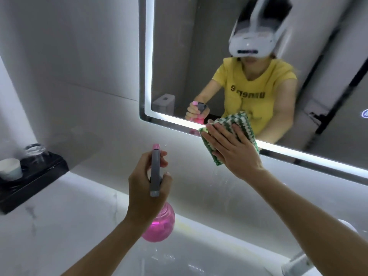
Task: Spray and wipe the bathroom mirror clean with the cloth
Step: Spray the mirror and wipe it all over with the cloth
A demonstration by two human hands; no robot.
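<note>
The lit-edged bathroom mirror (179, 56) fills the upper right. My right hand (233, 148) lies flat on a green and white cloth (239, 121), pressing it against the mirror's lower edge and the wall just below. My left hand (147, 186) grips a pink spray bottle (159, 226) by its grey trigger head, held upright over the counter, nozzle toward the mirror. Water runs down the wall under the cloth.
A black tray (33, 182) on the marble counter at the left carries a white cup (11, 169) and an upturned glass (36, 154). A chrome tap (296, 263) sits at the lower right above the white basin (179, 261). The mirror reflects a person in a yellow shirt.
</note>
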